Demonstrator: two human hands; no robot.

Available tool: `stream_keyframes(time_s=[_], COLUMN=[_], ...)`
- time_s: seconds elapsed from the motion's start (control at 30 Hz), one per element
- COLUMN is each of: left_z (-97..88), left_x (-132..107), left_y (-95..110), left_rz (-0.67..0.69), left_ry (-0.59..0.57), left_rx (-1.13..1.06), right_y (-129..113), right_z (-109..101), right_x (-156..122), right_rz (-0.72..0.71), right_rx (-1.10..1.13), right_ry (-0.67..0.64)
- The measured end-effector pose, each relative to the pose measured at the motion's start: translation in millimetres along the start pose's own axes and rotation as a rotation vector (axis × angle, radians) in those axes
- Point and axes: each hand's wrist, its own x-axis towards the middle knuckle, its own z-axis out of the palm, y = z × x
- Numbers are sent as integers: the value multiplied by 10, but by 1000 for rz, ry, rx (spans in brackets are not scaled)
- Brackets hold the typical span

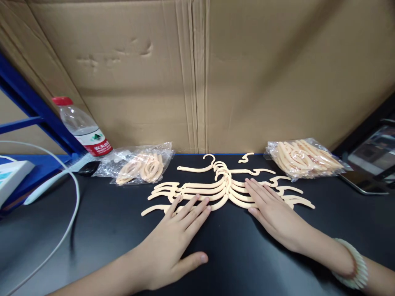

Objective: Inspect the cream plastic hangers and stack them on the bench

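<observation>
Several cream plastic folding hangers [200,191] lie overlapped in a row on the black table, their hooks bunched at the middle. My left hand [177,234] rests flat over the left arms of the nearest hangers, fingers spread and thumb apart. Across their right arms lies my right hand [274,211], fingers stretched out and close together. Behind the row, one separate cream arm piece [196,169] reaches left, and a small loose hook-shaped piece [246,158] lies alone near the cardboard. My fingers hide parts of the hangers.
A clear bag of cream pieces [142,166] lies back left, another full bag [305,158] back right. A red-capped water bottle [83,127] leans at the left, near a white cable [75,205]. A dark phone-like slab [362,183] lies right. Cardboard [262,82] walls the back.
</observation>
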Motion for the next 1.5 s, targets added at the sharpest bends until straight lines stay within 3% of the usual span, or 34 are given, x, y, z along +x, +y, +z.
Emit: stream_keyframes(time_s=[0.3, 0.43, 0.57, 0.73, 0.9, 1.0, 1.3, 1.5], left_z=[29, 33, 35, 36, -5, -34, -78, -53], left_x=[-2, 11, 42, 25, -28, -49, -65, -85], left_y=[-27, -28, -32, 45, 181, 208, 202, 144], left_rz=[23, 34, 53, 124, 322, 356, 291, 297], left_ry=[2, 22, 68, 122, 65, 42, 26, 100], left_rx=[7, 4, 9, 42, 47, 50, -97, -212], right_y=[65, 186, 500, 853, 940, 927, 913, 749], right_z=[-26, -104, -299, -430, -274, -193, -267, -494], right_x=[22, 110, 430, 921, 1249, 1364, 1320, 1148], right_rz=[8, -11, -27, -54, -115, -182, -331, -327], right_rx=[110, 219, 245, 188, 151, 137, 168, 224], right_ry=[-16, 115, 270, 164, 59, 3, 32, 240])
